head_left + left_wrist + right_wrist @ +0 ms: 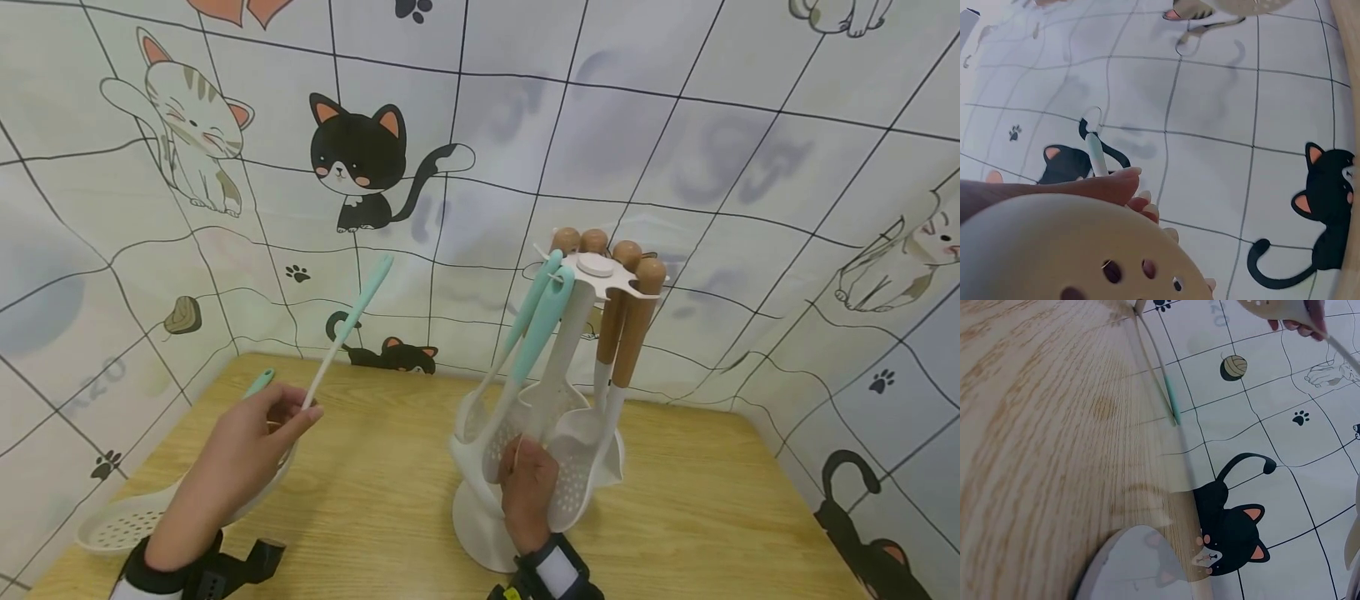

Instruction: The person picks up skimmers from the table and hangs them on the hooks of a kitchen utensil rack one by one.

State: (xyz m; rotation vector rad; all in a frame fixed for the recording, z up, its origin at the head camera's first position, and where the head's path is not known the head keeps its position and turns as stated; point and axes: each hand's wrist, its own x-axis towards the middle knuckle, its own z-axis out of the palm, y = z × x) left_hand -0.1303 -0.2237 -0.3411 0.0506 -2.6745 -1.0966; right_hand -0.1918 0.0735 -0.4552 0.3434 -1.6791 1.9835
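Note:
My left hand [243, 454] pinches the white shaft of a skimmer [333, 358] between thumb and fingers. Its mint handle points up and away, and its pierced head [1091, 234] fills the lower part of the left wrist view. That same head [1275, 309] shows at the top of the right wrist view. On the right, my right hand [528, 492] has its fingers curled around the lower stem of a white utensil stand [596, 265]; utensils partly hide the grip. Hanging from the stand are mint-handled utensils [543, 321] and wooden-handled ones [633, 325].
A slotted utensil [123, 523] lies on the wooden table [367, 500] at the left, its mint handle tip [259, 382] showing behind my left hand. The stand's round base [1138, 569] rests on the table. A cat-print sheet [510, 150] hangs behind and at both sides.

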